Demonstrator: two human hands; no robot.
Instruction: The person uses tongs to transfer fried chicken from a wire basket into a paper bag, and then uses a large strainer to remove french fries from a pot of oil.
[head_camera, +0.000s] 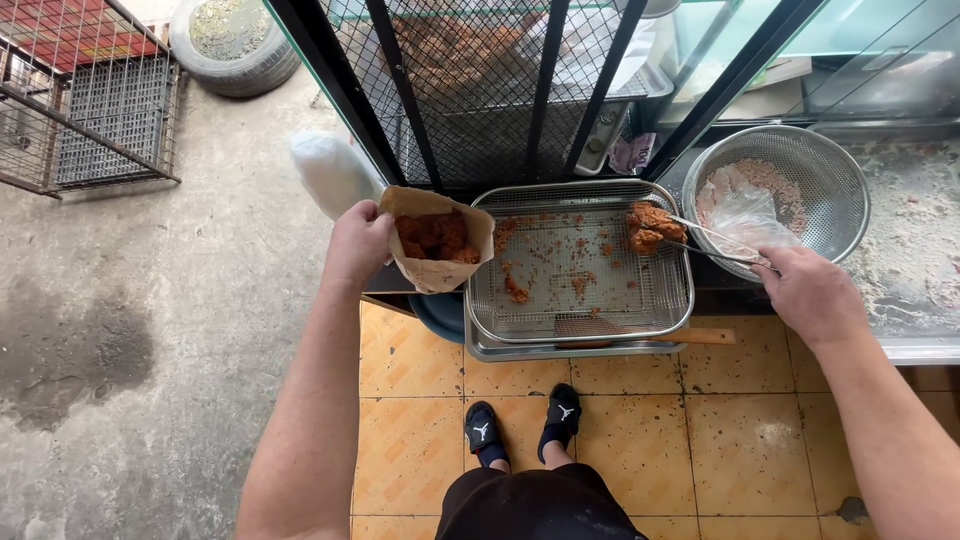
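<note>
Orange-tiled floor (640, 420) below, grey concrete to the left; flour-dusted steel counter (915, 250) at the right, black mesh screen (480, 90) at the far side.

- Rectangular steel tray with wire rack (580, 262): centre, strewn with crumbs.
- Brown paper bag (437, 240): left of tray, mouth open, fried pieces inside; left hand (358, 243) clamped on its rim.
- Metal tongs (712, 240): right hand (812, 295) closed round them, tips pinching a golden fried chicken piece (652, 226) at the tray's far right corner.
- Round steel mesh colander (790, 170): right, holding flour and clear plastic.
- Wooden-handled tool (640, 330): near tray edge.

Step judged: bagging in hand. The next move calls for carrying the piece leftward across the tray to the bag mouth.
</note>
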